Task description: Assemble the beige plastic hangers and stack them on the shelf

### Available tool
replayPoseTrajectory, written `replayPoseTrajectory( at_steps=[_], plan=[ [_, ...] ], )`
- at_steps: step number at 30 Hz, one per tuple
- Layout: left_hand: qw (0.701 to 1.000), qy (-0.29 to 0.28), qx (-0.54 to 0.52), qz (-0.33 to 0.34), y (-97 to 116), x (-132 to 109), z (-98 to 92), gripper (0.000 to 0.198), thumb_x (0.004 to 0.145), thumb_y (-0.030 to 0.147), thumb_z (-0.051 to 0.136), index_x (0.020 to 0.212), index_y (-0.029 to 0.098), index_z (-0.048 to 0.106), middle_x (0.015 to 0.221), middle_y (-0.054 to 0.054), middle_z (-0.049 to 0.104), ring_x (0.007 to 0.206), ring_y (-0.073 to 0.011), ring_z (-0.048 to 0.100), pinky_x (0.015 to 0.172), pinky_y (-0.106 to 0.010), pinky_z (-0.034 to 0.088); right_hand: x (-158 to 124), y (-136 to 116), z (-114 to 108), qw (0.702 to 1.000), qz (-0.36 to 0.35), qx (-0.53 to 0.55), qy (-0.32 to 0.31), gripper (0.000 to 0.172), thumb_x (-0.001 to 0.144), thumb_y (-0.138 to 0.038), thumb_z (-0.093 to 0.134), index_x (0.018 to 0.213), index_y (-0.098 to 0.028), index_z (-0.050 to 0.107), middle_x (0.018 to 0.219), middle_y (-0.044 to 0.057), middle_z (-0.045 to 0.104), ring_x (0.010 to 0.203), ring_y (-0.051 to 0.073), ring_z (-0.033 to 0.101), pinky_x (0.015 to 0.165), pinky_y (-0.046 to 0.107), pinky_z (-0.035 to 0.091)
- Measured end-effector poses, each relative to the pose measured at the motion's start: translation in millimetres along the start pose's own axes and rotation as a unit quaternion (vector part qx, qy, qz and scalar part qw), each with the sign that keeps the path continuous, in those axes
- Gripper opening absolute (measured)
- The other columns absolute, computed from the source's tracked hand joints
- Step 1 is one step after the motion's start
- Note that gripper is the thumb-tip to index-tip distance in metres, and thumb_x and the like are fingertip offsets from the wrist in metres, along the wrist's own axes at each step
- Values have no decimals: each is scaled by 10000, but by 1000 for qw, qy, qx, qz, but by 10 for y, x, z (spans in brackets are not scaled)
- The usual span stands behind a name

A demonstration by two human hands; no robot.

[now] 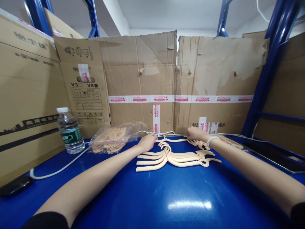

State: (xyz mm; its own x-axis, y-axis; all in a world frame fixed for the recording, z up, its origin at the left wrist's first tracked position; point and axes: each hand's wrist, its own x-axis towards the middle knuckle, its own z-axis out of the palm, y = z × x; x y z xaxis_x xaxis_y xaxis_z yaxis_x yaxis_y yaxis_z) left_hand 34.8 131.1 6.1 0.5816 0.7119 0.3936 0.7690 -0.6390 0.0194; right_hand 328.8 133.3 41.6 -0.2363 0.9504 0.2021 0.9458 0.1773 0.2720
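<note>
Several beige curved hanger-like pieces (183, 161) lie overlapped in a row on the blue table. Behind them, one more such piece (175, 140) stretches between my two hands. My left hand (148, 142) is closed on its left end. At its right end is my right hand (195, 134), with fingers pressed together on it. A small heap of beige pieces (199, 144) lies just below my right hand. A white beaded bracelet (210, 140) circles my right wrist.
A clear bag of beige pieces (111, 138) and a water bottle (71, 132) stand at the left. Cardboard (143, 79) walls the back. A white cable (59, 170) crosses the left side, near a black device (16, 186). A dark tablet (274, 156) lies right.
</note>
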Motion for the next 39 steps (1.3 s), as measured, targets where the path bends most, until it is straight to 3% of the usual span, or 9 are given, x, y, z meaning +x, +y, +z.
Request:
replayPoseTrajectory(
  at_steps=[9, 14, 19, 23, 28, 31, 34, 37, 39],
  plan=[
    [996, 50, 24, -64, 257, -192, -360, 180, 900, 159, 456, 990, 185, 610, 1038, -78, 617, 945, -235, 624, 787, -331, 483, -330, 110, -414, 986, 41, 84, 141, 279, 898, -320, 479, 852, -153, 698, 765, 98, 723, 743, 220, 676, 618, 255, 437],
    [996, 87, 19, -20, 467, -543, -564, 185, 954, 198, 391, 1006, 189, 568, 1029, -55, 610, 899, -200, 631, 760, -311, 495, -755, 75, -488, 909, 35, 316, 269, 373, 853, -519, 523, 742, -183, 642, 569, 31, 664, 529, 179, 629, 560, 264, 458],
    [991, 94, 41, 82, 631, -1001, -685, 172, 949, 192, 387, 985, 179, 555, 941, -42, 636, 801, -190, 625, 697, -314, 502, -1076, -93, -377, 818, 40, 510, 261, 436, 779, -594, 606, 859, -170, 672, 532, 17, 628, 435, 160, 578, 437, 252, 455],
    [987, 118, 11, 108, 699, -1252, -657, 179, 943, 191, 409, 1026, 182, 567, 927, -50, 666, 848, -192, 647, 736, -307, 518, -1255, -254, -373, 740, 60, 620, 253, 399, 736, -539, 687, 859, -159, 676, 693, 68, 694, 581, 186, 650, 511, 262, 510],
    [981, 157, -53, 101, 689, -1355, -494, 170, 940, 181, 430, 1067, 181, 543, 963, -56, 671, 851, -183, 663, 725, -284, 531, -1446, -424, -467, 647, 92, 746, 128, 413, 642, -479, 770, 886, -151, 714, 850, 118, 720, 757, 241, 684, 610, 294, 540],
    [981, 153, -80, 92, 679, -1339, -448, 174, 937, 174, 432, 1075, 185, 537, 962, -55, 662, 841, -180, 658, 712, -279, 530, -1493, -498, -450, 631, 75, 766, 98, 385, 655, -482, 768, 845, -151, 720, 766, 93, 702, 653, 181, 641, 536, 255, 484],
    [981, 133, -113, 83, 679, -1328, -446, 227, 938, 164, 422, 1138, 196, 523, 1027, -67, 649, 920, -186, 643, 778, -297, 525, -1483, -536, -362, 648, 60, 756, 69, 362, 637, -452, 798, 801, -148, 690, 625, 42, 650, 529, 117, 545, 475, 228, 404],
    [981, 106, -144, 74, 674, -1341, -451, 264, 945, 165, 405, 1182, 204, 514, 1090, -81, 631, 995, -198, 617, 838, -325, 508, -1456, -546, -271, 656, 61, 751, 52, 371, 604, -416, 829, 737, -163, 591, 580, 4, 616, 463, 84, 473, 446, 216, 342],
    [981, 95, -160, 61, 665, -1353, -454, 260, 947, 174, 402, 1173, 207, 525, 1102, -83, 620, 999, -203, 606, 840, -331, 500, -1444, -543, -237, 641, 59, 763, 58, 438, 573, -391, 851, 702, -186, 486, 584, -13, 606, 474, 89, 481, 452, 215, 342]
  ],
)
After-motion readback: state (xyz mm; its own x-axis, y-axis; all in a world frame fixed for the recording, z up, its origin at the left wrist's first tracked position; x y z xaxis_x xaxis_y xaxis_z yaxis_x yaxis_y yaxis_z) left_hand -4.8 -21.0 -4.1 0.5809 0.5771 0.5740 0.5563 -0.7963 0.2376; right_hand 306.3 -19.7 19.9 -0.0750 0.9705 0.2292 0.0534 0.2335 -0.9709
